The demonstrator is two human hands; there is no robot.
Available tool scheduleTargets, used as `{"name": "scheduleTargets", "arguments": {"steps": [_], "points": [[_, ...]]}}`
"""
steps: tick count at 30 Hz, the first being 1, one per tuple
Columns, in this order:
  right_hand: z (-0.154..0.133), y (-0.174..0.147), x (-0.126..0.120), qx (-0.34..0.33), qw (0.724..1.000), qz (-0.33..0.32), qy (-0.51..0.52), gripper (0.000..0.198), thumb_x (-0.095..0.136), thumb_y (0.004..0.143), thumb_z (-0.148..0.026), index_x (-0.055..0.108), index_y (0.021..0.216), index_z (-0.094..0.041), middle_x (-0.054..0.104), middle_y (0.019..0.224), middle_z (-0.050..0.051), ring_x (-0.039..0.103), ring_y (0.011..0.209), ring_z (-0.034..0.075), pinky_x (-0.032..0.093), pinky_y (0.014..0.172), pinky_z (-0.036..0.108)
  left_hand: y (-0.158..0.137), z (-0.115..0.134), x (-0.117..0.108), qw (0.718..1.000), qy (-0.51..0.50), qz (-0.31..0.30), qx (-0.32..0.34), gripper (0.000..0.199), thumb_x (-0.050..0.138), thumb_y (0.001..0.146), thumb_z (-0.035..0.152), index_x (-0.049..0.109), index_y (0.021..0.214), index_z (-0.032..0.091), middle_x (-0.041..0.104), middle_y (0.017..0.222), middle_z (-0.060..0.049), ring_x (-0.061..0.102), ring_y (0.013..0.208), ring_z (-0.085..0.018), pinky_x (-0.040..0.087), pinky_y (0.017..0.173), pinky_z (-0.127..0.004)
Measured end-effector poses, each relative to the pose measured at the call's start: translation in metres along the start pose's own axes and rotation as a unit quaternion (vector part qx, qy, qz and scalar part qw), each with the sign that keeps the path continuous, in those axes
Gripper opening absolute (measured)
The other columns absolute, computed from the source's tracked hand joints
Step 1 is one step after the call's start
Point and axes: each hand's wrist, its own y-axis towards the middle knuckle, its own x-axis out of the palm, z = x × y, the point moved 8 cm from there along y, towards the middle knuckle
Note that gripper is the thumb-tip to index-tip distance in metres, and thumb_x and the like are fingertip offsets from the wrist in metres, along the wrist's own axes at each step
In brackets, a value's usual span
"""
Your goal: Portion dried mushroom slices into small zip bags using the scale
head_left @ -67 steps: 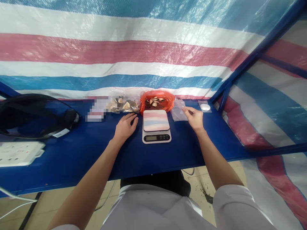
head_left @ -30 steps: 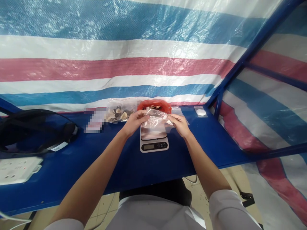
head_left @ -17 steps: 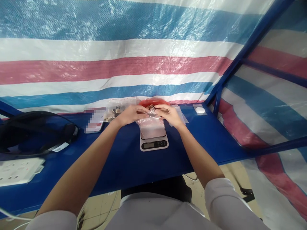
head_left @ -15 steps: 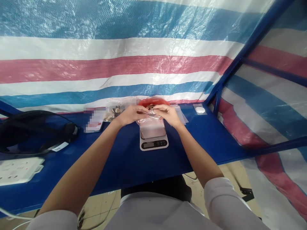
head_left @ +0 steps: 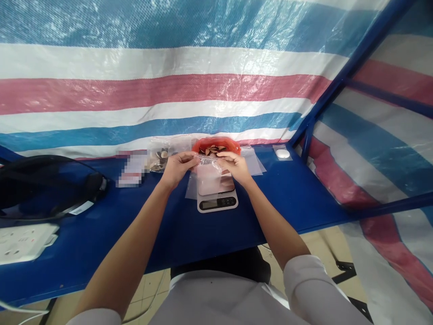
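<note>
A clear plastic zip bag (head_left: pixel 207 178) hangs by its top edge between my two hands, over a white kitchen scale (head_left: pixel 218 205). My left hand (head_left: pixel 178 168) pinches the bag's upper left corner. At the upper right corner, my right hand (head_left: pixel 235 165) grips it between thumb and fingers. The bag looks flat, with nothing visible inside. Just behind my fingers stands a red basket (head_left: pixel 233 143) holding brown, chip-like pieces (head_left: pixel 211 150). Left of my left hand lies a clear bag of similar pieces (head_left: pixel 158 160).
More flat clear bags (head_left: pixel 253 161) lie right of the basket. A white oval object (head_left: pixel 282 154) rests at the far right. On the left are a blurred-out packet (head_left: pixel 133 169), a black headset-like item (head_left: pixel 98 183) and a white power strip (head_left: pixel 27 243). Striped sheeting (head_left: pixel 162 95) rises behind the blue table (head_left: pixel 176 234).
My hands have spread apart, my left one moving leftward, so the bag's top edge is now stretched between them. More of the red basket and its pieces shows.
</note>
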Motion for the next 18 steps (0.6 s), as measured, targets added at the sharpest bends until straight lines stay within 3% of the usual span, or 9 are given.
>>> {"name": "scheduleTargets", "arguments": {"steps": [4,8,10,12,15,18], "points": [[-0.002,0.001,0.007,-0.025,0.998,-0.019,-0.055,0.032,0.078,0.074,-0.046,0.079,0.098,-0.024,0.078,0.099,0.002,0.072,0.081,0.019,0.064,0.062,0.031,0.004,0.011,-0.004,0.993,0.115,-0.020,0.024,0.041,0.084,0.066,0.049,0.073,0.086,0.016,0.071,0.072,-0.003,0.061,0.063,-0.015,0.051,0.065,-0.029],[-0.004,0.000,0.004,-0.049,0.990,0.030,-0.125,0.022,0.073,0.080,-0.038,0.080,0.093,-0.021,0.078,0.088,0.002,0.073,0.079,0.019,0.063,0.076,0.033,-0.006,0.033,-0.012,0.951,0.288,0.082,0.075,0.040,0.079,0.069,0.045,0.074,0.097,0.016,0.075,0.081,-0.004,0.066,0.070,-0.019,0.053,0.070,-0.030],[-0.007,-0.002,0.005,-0.068,0.984,0.042,-0.162,0.021,0.071,0.083,-0.037,0.080,0.094,-0.022,0.079,0.085,0.002,0.073,0.079,0.019,0.062,0.079,0.032,-0.012,0.039,-0.005,0.936,0.326,0.096,0.091,0.030,0.071,0.078,0.044,0.075,0.089,0.017,0.075,0.079,-0.005,0.068,0.072,-0.019,0.053,0.072,-0.030],[-0.012,-0.006,0.009,-0.097,0.975,0.041,-0.196,0.020,0.068,0.086,-0.036,0.080,0.095,-0.022,0.079,0.085,0.002,0.074,0.079,0.019,0.061,0.081,0.031,-0.014,0.035,0.005,0.941,0.322,0.076,0.071,0.034,0.064,0.084,0.049,0.074,0.075,0.017,0.072,0.067,-0.004,0.067,0.066,-0.019,0.052,0.068,-0.029],[-0.021,-0.011,0.016,-0.152,0.959,0.028,-0.238,0.018,0.067,0.088,-0.033,0.081,0.093,-0.024,0.081,0.091,0.002,0.074,0.081,0.018,0.060,0.082,0.029,-0.010,0.016,0.014,0.974,0.220,0.047,-0.011,0.045,0.063,0.084,0.054,0.069,0.061,0.016,0.067,0.057,-0.005,0.059,0.049,-0.015,0.048,0.052,-0.027],[-0.024,-0.015,0.021,-0.189,0.949,0.006,-0.254,0.019,0.066,0.089,-0.031,0.082,0.094,-0.023,0.081,0.093,0.002,0.074,0.080,0.018,0.061,0.078,0.028,-0.008,-0.001,0.017,0.991,0.103,0.045,-0.078,0.033,0.070,0.077,0.043,0.069,0.062,0.013,0.068,0.060,-0.006,0.058,0.048,-0.013,0.045,0.048,-0.025]]}}
